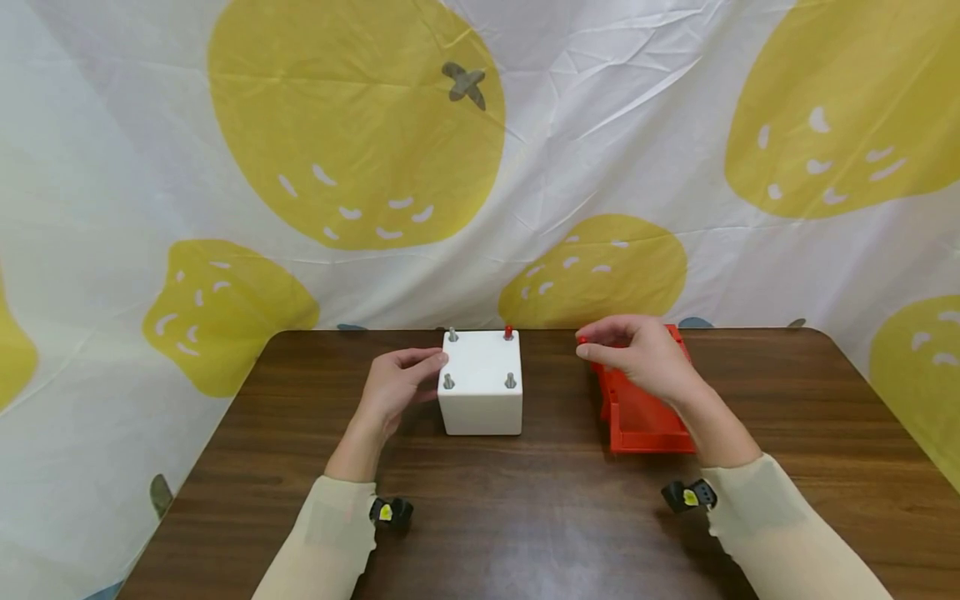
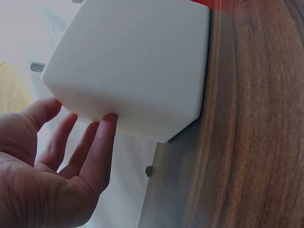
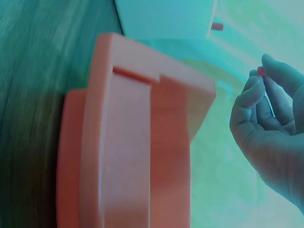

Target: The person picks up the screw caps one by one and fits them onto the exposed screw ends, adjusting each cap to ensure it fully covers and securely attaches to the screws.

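Note:
A white block (image 1: 480, 362) stands on the table with a metal threaded stud near each top corner. On the far right stud sits a small red cap (image 1: 508, 332); the near right stud (image 1: 511, 381) is bare metal. My left hand (image 1: 395, 382) rests its fingertips against the block's left side, thumb at the top edge. In the left wrist view the fingers (image 2: 100, 147) look fairly straight and lie on one face. Over the red bin, my right hand (image 1: 637, 354) pinches a small red piece (image 3: 261, 71) between thumb and fingertips. Most of that piece is hidden.
An open red bin (image 1: 651, 442) lies to the right of the block, partly covered by my right hand and forearm. The brown wooden table (image 1: 525, 517) ends at a white curtain (image 1: 570, 125) printed with yellow fruit. Each sleeve cuff has a black wrist device.

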Action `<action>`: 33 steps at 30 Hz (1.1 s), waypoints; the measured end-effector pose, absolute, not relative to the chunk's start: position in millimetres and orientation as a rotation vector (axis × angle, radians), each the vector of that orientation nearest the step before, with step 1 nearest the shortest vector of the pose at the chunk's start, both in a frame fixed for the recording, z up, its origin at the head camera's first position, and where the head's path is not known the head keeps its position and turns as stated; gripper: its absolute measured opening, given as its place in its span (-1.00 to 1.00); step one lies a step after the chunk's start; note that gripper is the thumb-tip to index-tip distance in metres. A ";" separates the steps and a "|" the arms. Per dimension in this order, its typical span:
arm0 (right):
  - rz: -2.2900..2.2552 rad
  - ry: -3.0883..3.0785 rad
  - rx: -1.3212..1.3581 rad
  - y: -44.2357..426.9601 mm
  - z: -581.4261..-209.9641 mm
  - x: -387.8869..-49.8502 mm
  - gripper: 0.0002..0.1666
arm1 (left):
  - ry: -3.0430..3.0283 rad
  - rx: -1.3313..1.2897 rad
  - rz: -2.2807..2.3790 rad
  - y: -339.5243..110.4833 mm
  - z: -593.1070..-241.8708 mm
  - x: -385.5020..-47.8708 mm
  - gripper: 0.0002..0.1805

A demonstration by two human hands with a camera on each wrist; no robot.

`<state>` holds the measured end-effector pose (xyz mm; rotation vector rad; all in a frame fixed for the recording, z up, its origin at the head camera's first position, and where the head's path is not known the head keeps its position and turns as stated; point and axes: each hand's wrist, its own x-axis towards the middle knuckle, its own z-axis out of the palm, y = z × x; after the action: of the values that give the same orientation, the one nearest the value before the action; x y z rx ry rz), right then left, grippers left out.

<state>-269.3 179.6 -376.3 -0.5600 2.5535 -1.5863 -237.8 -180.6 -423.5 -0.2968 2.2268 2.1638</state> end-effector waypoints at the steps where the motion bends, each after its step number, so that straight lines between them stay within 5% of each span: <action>1: -1.595 2.541 -0.562 177.9 -376.2 -268.8 -0.68 | 2.227 -0.296 2.164 -180.5 -423.6 -237.8 -0.63; 33: -1.655 2.378 -0.740 115.3 -384.5 -257.0 -0.73 | 2.226 -0.283 2.162 -179.8 -424.8 -237.6 -0.64</action>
<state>-257.0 115.3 -384.5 -0.7397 2.3779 -1.6553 -237.6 -179.8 -424.8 -0.2827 2.2258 2.1620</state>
